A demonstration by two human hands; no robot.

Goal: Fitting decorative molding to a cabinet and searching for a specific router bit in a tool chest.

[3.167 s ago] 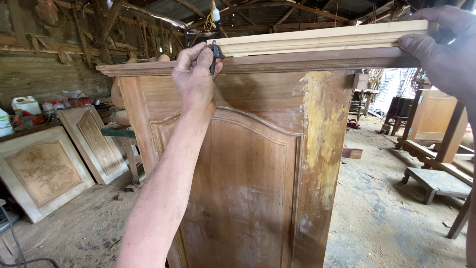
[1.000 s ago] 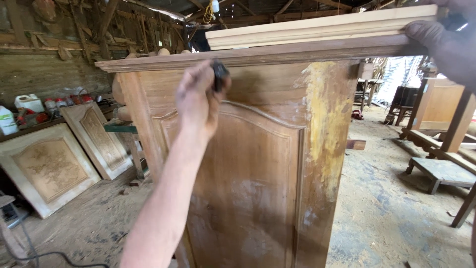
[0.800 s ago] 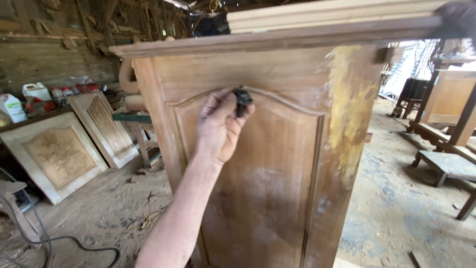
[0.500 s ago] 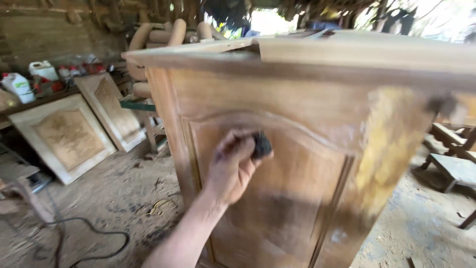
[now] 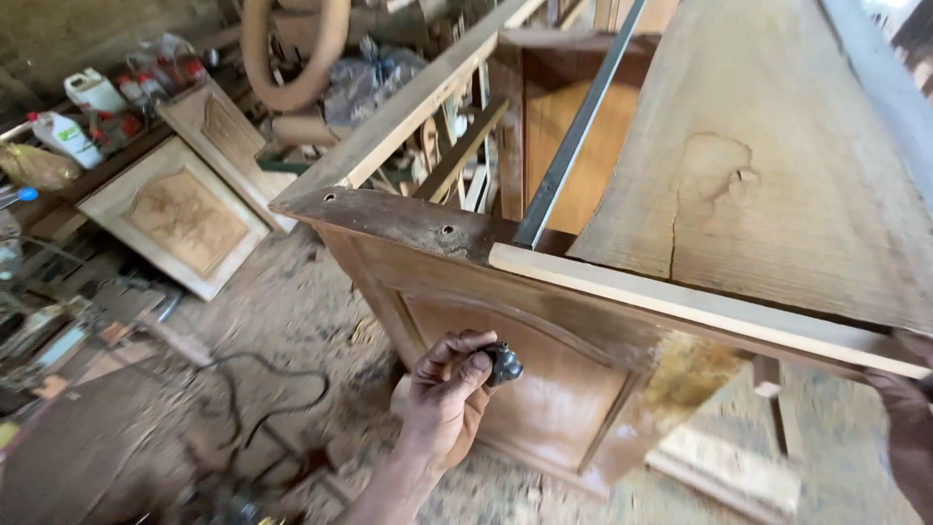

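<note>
two carved wooden panels (image 5: 185, 219) are leaned side by side against the wall at the left. white plastic jugs (image 5: 66, 138) are set on a shelf above them. a dark cable (image 5: 255, 399) is trailed across the dusty floor (image 5: 292, 301).

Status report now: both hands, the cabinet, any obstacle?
Left hand grips small dark tool beside wooden cabinet panel. Right hand at pale strip end, grip unclear. Cable on floor.

Bare hands, no gloves or sleeves

The left hand (image 5: 445, 389) and forearm are bare and dusty; the right hand (image 5: 906, 418) shows only partly at the frame's edge, also uncovered.
</note>
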